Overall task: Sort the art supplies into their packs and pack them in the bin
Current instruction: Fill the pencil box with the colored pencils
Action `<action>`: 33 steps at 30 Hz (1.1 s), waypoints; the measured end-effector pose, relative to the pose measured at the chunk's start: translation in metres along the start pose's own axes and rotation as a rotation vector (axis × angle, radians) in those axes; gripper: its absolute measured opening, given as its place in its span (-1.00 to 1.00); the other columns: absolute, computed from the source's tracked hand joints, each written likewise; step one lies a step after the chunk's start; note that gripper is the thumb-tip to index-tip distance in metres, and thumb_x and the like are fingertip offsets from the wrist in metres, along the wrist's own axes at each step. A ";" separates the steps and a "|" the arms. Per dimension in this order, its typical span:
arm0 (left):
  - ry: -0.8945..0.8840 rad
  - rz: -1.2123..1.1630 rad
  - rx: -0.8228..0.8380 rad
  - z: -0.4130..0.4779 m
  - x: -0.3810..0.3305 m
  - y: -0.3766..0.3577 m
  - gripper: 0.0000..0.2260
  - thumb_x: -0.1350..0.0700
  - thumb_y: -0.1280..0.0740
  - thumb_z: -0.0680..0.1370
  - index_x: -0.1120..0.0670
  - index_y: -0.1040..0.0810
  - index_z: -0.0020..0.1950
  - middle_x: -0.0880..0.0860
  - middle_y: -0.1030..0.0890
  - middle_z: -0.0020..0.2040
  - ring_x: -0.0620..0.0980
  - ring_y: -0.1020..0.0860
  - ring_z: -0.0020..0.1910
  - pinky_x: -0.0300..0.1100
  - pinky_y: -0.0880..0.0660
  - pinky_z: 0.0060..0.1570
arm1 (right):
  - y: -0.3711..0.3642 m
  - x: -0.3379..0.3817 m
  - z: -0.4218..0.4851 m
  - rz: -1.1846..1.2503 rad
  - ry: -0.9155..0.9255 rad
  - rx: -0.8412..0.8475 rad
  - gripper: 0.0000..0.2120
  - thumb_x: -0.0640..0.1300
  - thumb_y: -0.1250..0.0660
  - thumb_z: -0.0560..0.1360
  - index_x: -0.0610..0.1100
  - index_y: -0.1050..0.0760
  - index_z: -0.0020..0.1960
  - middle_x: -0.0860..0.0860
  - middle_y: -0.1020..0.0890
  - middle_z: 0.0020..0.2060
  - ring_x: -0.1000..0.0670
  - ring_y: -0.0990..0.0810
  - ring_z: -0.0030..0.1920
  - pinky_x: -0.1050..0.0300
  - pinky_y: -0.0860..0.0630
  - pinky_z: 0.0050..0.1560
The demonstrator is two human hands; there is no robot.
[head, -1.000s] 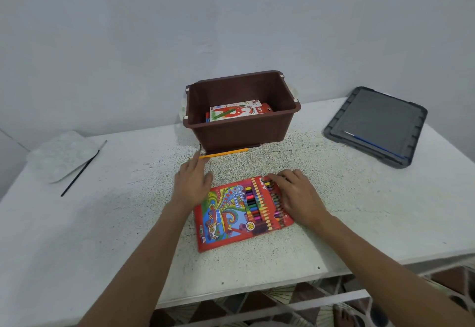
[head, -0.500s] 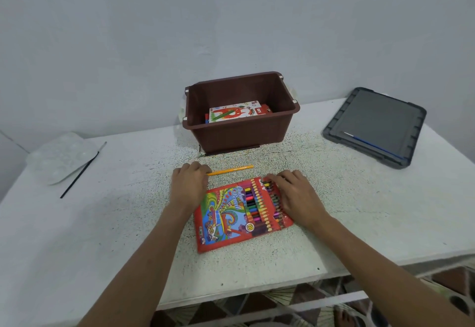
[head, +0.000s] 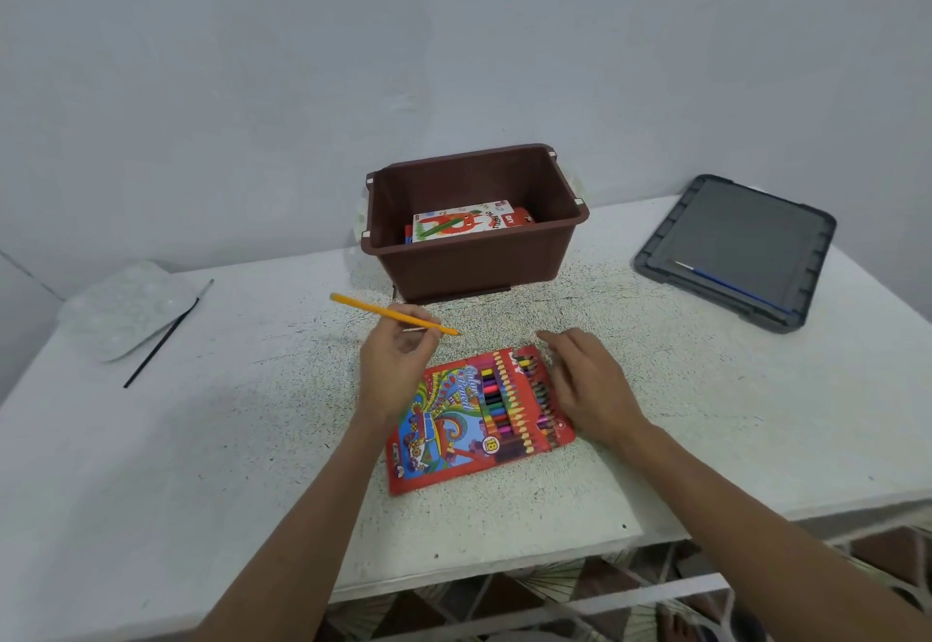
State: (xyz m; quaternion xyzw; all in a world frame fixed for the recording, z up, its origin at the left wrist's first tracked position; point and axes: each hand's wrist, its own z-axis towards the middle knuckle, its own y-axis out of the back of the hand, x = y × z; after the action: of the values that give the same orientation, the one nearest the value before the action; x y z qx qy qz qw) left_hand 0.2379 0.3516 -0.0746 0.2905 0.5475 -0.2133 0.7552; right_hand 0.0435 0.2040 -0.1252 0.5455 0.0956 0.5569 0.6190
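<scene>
- Presently, left hand [head: 396, 374] pinches orange pencil [head: 373, 309], held above white table [head: 201, 439].
- Right hand [head: 587, 386]: fingers relaxed, over right edge of red pencil pack [head: 454, 424].
- Pack lies flat before brown bin [head: 474, 268].

one bin [head: 469, 268], two brushes [head: 161, 338] [head: 731, 283] — one loose pencil [head: 373, 309]

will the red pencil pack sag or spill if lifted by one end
The pencil pack looks like thin flat card, so it may bend slightly. The pencils showing inside probably stiffen it. If the end by the right hand is open, tilting could let some slide out.
</scene>
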 end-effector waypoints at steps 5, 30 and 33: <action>0.153 -0.212 0.078 -0.007 -0.001 -0.006 -0.86 0.32 -0.46 0.46 0.20 -0.59 -0.02 0.15 -0.69 -0.05 0.09 -0.67 0.00 -0.04 -0.59 0.10 | 0.003 0.019 0.003 -0.001 0.107 -0.107 -0.66 -0.02 -0.15 0.61 -0.18 -0.51 0.25 -0.04 -0.54 0.03 0.04 -0.49 0.01 0.13 -0.51 -0.01; -0.097 0.636 0.212 -0.030 0.056 0.044 -0.47 -0.30 -0.25 0.45 0.05 -0.58 0.22 0.06 -0.53 0.33 0.02 -0.50 0.29 0.13 -0.43 0.28 | 0.077 -0.057 0.036 -0.469 0.035 -0.125 -0.91 -0.35 -0.40 0.46 -0.28 -0.62 -0.03 -0.21 -0.56 -0.17 -0.23 -0.53 -0.25 0.03 -0.45 -0.38; -0.074 0.637 0.205 -0.030 0.054 0.041 -0.46 -0.31 -0.23 0.45 0.03 -0.58 0.23 0.04 -0.53 0.34 0.02 -0.49 0.31 0.20 -0.42 0.28 | 0.083 -0.068 0.034 -0.506 0.029 -0.088 -0.89 -0.35 -0.41 0.45 -0.26 -0.63 -0.04 -0.20 -0.55 -0.16 -0.25 -0.53 -0.25 0.00 -0.46 -0.40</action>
State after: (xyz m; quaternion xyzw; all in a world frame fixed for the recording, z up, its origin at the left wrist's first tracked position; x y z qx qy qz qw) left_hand 0.2595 0.4023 -0.1243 0.5135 0.3771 -0.0312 0.7702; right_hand -0.0049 0.1129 -0.0803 0.4685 0.2136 0.3958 0.7604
